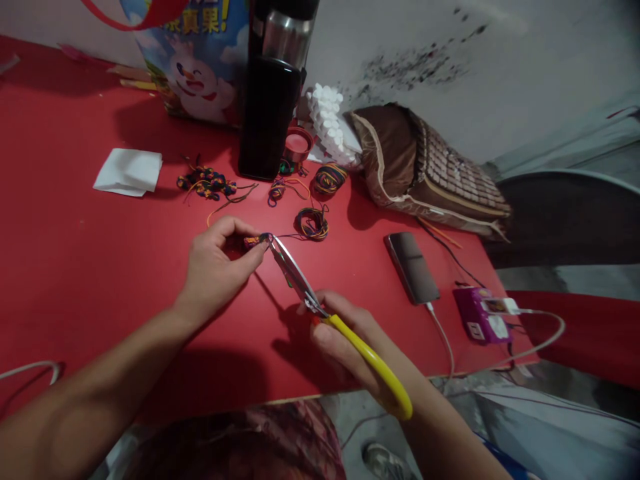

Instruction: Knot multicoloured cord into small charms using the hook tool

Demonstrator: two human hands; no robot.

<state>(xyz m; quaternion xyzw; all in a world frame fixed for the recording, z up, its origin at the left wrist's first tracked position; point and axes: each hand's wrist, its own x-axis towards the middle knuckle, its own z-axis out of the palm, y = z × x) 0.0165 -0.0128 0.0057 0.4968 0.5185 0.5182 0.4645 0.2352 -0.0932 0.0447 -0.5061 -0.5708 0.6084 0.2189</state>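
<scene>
My left hand (217,267) pinches a braided cord (251,241) over the middle of the red table (75,253); my right hand (350,343) grips yellow-handled scissors (295,273), blade tips meeting the cord's end.

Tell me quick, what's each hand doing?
Left hand: closed, pinching the knotted colourful cord.
Right hand: closed on the yellow-handled scissors.

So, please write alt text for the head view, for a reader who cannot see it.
A person's right hand holds yellow-handled scissors with the blade tips at a multicoloured braided cord pinched in the left hand, over a red table; a phone lies nearby.
</scene>
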